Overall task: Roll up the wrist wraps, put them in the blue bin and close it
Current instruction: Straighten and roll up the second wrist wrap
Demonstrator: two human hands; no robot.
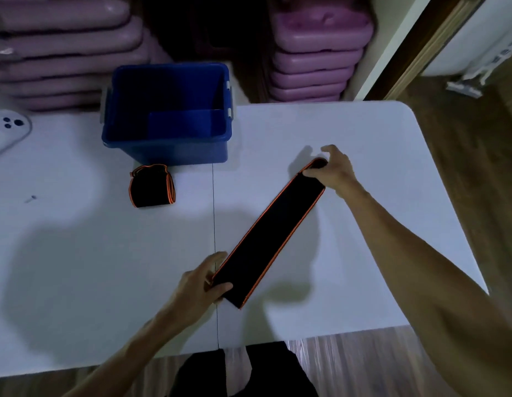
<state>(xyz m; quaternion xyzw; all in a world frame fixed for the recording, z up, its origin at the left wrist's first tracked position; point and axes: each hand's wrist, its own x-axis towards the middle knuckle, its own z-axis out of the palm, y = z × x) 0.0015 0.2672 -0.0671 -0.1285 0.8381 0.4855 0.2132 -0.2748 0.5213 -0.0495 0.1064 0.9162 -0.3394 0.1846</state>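
Note:
A long black wrist wrap with orange edging (pixel 270 233) is stretched out diagonally just above the white table (pixel 77 253). My left hand (pixel 202 285) pinches its near end. My right hand (pixel 333 169) grips its far end, where the strap curls over. A second black and orange wrap (pixel 151 186) lies rolled up on the table, just in front of the blue bin (pixel 166 144). The bin stands open at the back of the table, with nothing visible inside and no lid in view.
A white phone (pixel 8 128) lies at the table's far left edge. Stacks of purple step platforms (pixel 315 53) stand behind the table. A seam (pixel 214 224) runs down the table's middle. Wooden floor shows to the right and in front.

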